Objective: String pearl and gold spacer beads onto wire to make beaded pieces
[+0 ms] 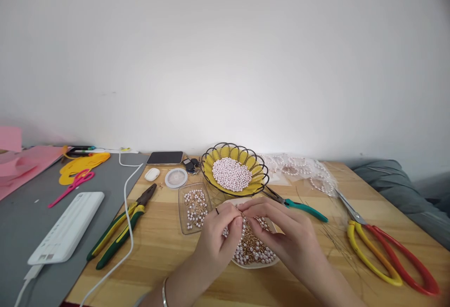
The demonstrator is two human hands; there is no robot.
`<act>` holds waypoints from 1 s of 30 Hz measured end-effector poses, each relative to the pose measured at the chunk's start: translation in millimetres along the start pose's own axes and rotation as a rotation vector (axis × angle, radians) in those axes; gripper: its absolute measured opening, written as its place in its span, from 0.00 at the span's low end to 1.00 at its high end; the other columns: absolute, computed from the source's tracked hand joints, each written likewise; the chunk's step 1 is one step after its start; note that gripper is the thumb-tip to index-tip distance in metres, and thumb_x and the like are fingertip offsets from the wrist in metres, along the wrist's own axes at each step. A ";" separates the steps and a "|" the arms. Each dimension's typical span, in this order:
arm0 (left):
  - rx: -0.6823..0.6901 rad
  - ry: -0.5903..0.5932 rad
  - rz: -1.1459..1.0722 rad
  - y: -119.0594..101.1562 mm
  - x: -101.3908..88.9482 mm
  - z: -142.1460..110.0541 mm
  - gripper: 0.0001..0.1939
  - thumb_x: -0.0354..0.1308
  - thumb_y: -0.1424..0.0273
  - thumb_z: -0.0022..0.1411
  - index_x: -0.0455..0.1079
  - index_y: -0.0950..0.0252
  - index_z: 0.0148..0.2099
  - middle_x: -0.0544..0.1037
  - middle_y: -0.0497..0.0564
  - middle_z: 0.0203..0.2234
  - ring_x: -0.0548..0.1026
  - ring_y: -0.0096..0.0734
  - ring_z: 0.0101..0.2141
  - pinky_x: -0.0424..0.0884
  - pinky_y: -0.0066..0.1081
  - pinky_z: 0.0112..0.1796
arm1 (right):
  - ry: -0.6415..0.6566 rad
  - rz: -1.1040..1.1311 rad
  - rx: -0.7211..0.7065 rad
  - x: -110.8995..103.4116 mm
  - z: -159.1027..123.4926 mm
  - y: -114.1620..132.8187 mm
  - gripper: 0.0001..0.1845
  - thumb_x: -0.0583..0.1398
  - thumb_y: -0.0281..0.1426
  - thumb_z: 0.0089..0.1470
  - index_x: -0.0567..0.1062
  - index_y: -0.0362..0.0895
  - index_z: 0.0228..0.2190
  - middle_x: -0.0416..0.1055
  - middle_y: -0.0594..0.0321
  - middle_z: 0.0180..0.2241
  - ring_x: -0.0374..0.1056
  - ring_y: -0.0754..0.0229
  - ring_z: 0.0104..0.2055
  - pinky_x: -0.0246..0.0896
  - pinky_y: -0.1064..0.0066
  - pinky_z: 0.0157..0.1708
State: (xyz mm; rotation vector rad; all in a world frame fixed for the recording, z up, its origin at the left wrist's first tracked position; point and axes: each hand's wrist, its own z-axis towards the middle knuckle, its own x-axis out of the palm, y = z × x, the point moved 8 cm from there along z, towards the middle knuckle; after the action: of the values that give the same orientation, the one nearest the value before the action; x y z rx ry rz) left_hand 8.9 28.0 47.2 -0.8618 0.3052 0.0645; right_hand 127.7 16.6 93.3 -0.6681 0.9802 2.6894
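Note:
My left hand (221, 227) and my right hand (284, 225) meet fingertip to fingertip above a white dish (251, 265) full of pearl and gold beads (255, 246). Both are closed in a pinch on what looks like a thin strand of beads (243, 232), whose pearls hang down from the left fingers. The fingers cover most of the pinched part. Left of the dish is a clear tray (183, 225) with pearl and gold pieces. Behind my hands stands a black wire basket with a yellow lining (260, 186), holding small pearl beads (232, 174).
Green-handled pliers (305, 209) and large red-and-yellow scissors (379, 248) lie right, near thin wires (339, 246). Bagged bead strands (298, 168) lie behind. Yellow-green pliers (121, 225), a white cable (128, 213), a spool (176, 178), a phone (165, 158) and a power bank (66, 227) lie left.

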 end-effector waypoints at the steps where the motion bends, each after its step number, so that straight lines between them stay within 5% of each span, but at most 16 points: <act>1: 0.006 0.007 0.002 -0.4 0.6 0.1 0.16 0.46 0.72 0.74 0.62 0.62 0.30 0.68 0.47 0.23 0.67 0.30 0.27 0.63 0.28 0.30 | -0.001 0.006 0.000 0.6 -0.7 -0.4 0.10 0.57 0.19 0.62 0.74 0.45 0.36 0.80 0.57 0.37 0.79 0.58 0.38 0.76 0.72 0.36; 16: -0.208 0.183 -0.148 14.3 16.6 -8.2 0.13 0.45 0.68 0.75 0.64 0.62 0.35 0.71 0.46 0.24 0.68 0.28 0.24 0.63 0.27 0.28 | -0.001 0.039 0.020 4.7 -9.8 -10.9 0.10 0.58 0.19 0.62 0.72 0.46 0.32 0.76 0.58 0.35 0.74 0.58 0.35 0.74 0.70 0.33; 30: -0.073 0.159 -0.055 4.5 12.9 -6.9 0.16 0.45 0.70 0.75 0.67 0.63 0.33 0.71 0.47 0.23 0.69 0.29 0.25 0.64 0.27 0.28 | -0.006 0.115 0.000 -3.0 -16.9 -5.6 0.12 0.59 0.16 0.59 0.72 0.46 0.35 0.75 0.60 0.36 0.74 0.60 0.36 0.72 0.71 0.35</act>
State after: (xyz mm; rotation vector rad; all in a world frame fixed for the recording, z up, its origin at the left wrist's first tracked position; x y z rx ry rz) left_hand 18.7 24.9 36.0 -0.9489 0.4299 -0.0448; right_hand 138.0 9.7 80.2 -0.6217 1.0484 2.7880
